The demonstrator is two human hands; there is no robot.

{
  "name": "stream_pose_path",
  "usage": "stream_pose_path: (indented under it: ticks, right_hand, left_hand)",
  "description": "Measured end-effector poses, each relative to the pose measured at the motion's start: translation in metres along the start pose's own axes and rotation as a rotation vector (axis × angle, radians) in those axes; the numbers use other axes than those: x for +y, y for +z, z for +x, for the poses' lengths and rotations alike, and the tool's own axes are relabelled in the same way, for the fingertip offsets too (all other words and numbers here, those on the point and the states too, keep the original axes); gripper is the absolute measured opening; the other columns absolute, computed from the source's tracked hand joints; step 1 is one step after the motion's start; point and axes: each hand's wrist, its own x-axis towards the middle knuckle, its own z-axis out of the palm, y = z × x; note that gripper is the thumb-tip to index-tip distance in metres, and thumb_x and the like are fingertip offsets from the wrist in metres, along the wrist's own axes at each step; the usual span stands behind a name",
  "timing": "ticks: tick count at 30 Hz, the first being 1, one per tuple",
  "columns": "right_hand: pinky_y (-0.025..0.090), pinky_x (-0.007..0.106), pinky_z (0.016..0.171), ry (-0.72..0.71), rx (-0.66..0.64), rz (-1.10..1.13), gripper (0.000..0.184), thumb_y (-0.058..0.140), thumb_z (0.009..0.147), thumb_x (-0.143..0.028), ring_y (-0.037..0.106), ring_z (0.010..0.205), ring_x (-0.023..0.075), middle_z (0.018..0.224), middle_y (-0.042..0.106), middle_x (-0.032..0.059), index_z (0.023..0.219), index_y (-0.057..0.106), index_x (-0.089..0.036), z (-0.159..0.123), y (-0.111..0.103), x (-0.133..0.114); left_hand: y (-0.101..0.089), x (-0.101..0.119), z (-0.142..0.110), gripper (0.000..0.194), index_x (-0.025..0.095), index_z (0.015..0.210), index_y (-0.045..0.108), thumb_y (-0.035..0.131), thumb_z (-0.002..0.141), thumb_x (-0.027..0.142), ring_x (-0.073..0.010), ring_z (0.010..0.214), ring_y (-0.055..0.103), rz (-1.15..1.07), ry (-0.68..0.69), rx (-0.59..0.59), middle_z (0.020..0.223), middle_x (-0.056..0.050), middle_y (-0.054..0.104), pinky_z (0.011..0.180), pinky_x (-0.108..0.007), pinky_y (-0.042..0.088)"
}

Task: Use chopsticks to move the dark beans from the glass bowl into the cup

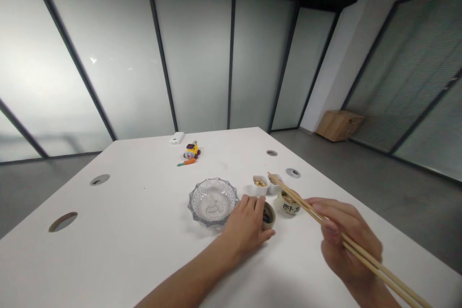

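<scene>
My left hand (247, 224) is wrapped round a small round cup (269, 215) with dark contents, partly hidden by the fingers. In my right hand (348, 240) is a pair of chopsticks (364, 253), their tips pointing forward and left over the small dishes. Beneath the chopsticks sits a cream cup (289, 207) with dark lettering and pale pieces inside. Behind it stand a white dish of nut-like pieces (260, 185) and another white dish (275, 187), whose contents are partly covered by the chopsticks. A clear scalloped glass bowl (197, 207) lies left of my left hand.
Farther back on the white table (137, 231) are a yellow toy vehicle (192, 150), an orange-handled toy screwdriver (187, 161) and a white box-like device (177, 138). Several round holes pierce the tabletop. A wooden cabinet (337, 125) stands on the floor at right.
</scene>
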Motion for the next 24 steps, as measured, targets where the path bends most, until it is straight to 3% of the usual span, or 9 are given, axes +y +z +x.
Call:
stream_pose_path:
  ticks: [4, 6, 8, 10, 12, 16, 18, 21, 24]
  right_hand:
    - [0.062, 0.041, 0.077, -0.153, -0.037, -0.101, 0.025, 0.055, 0.099, -0.018, 0.073, 0.097, 0.0257, 0.103, 0.073, 0.0084, 0.12, 0.067, -0.025, -0.004, -0.018, 0.01]
    - [0.062, 0.043, 0.082, -0.284, -0.117, -0.213, 0.016, 0.06, 0.098, -0.025, 0.073, 0.103, 0.0274, 0.1, 0.074, 0.0071, 0.112, 0.069, -0.026, -0.002, -0.03, 0.029]
    - [0.059, 0.045, 0.091, -0.298, -0.182, -0.335, 0.01, 0.061, 0.1, -0.032, 0.072, 0.108, 0.0282, 0.1, 0.076, 0.0071, 0.097, 0.068, -0.025, 0.001, -0.039, 0.054]
    - [0.056, 0.045, 0.095, -0.219, -0.323, -0.402, 0.022, 0.057, 0.102, -0.037, 0.072, 0.096, 0.0253, 0.092, 0.076, 0.0059, 0.086, 0.065, -0.024, 0.003, -0.044, 0.08]
    - [0.056, 0.039, 0.08, -0.076, -0.577, -0.488, 0.026, 0.053, 0.103, -0.031, 0.07, 0.077, 0.0217, 0.08, 0.074, 0.0046, 0.081, 0.065, -0.023, 0.001, -0.043, 0.102]
    - [0.054, 0.035, 0.067, 0.217, -0.99, -0.619, 0.034, 0.044, 0.096, -0.013, 0.074, 0.076, 0.0228, 0.097, 0.079, 0.0069, 0.108, 0.074, -0.024, -0.013, -0.03, 0.127]
    - [0.057, 0.039, 0.075, 0.306, -1.059, -0.619, 0.042, 0.044, 0.096, -0.017, 0.077, 0.091, 0.0267, 0.117, 0.078, 0.0097, 0.128, 0.07, -0.025, -0.022, -0.023, 0.13]
    - [0.057, 0.048, 0.089, 0.379, -1.06, -0.559, 0.052, 0.048, 0.1, -0.04, 0.073, 0.112, 0.0338, 0.139, 0.069, 0.0149, 0.148, 0.057, -0.023, -0.032, -0.017, 0.13]
    - [0.056, 0.052, 0.094, 0.432, -1.071, -0.495, 0.071, 0.057, 0.094, -0.054, 0.069, 0.121, 0.0374, 0.147, 0.063, 0.0167, 0.157, 0.045, -0.023, -0.035, -0.013, 0.127]
  left_hand:
    - [0.024, 0.004, 0.03, 0.067, 0.017, 0.142, 0.048, 0.079, 0.085, 0.035, -0.037, 0.128, 0.052, -0.05, -0.078, 0.038, 0.135, -0.016, 0.061, 0.111, -0.05, 0.046]
    - [0.03, 0.007, 0.036, 0.066, 0.017, 0.143, 0.047, 0.076, 0.086, 0.033, -0.0378, 0.129, 0.05, -0.065, -0.11, 0.05, 0.136, -0.017, 0.06, 0.11, -0.05, 0.046]
    - [0.033, 0.009, 0.039, 0.065, 0.018, 0.143, 0.046, 0.074, 0.087, 0.032, -0.038, 0.13, 0.05, -0.071, -0.132, 0.058, 0.138, -0.017, 0.059, 0.11, -0.051, 0.045]
    - [0.035, 0.011, 0.041, 0.065, 0.018, 0.144, 0.045, 0.073, 0.086, 0.032, -0.0379, 0.129, 0.05, -0.078, -0.152, 0.06, 0.139, -0.017, 0.059, 0.111, -0.051, 0.045]
    - [0.037, 0.011, 0.043, 0.066, 0.016, 0.143, 0.045, 0.074, 0.086, 0.032, -0.0382, 0.127, 0.051, -0.083, -0.174, 0.062, 0.138, -0.018, 0.059, 0.11, -0.052, 0.045]
    - [0.046, 0.01, 0.046, 0.065, 0.015, 0.14, 0.046, 0.076, 0.085, 0.032, -0.0382, 0.126, 0.051, -0.098, -0.222, 0.077, 0.133, -0.019, 0.061, 0.108, -0.052, 0.047]
    - [0.049, 0.01, 0.046, 0.068, 0.016, 0.14, 0.045, 0.079, 0.084, 0.034, -0.0373, 0.128, 0.051, -0.119, -0.253, 0.111, 0.134, -0.018, 0.059, 0.109, -0.051, 0.045]
    - [0.042, 0.008, 0.05, 0.071, 0.016, 0.14, 0.045, 0.079, 0.085, 0.044, -0.0389, 0.13, 0.049, -0.171, -0.303, 0.218, 0.138, -0.02, 0.055, 0.112, -0.054, 0.041]
    - [0.024, 0.0, 0.068, 0.06, 0.014, 0.142, 0.045, 0.061, 0.097, 0.05, -0.0392, 0.136, 0.046, -0.238, -0.327, 0.316, 0.141, -0.023, 0.052, 0.116, -0.056, 0.037]
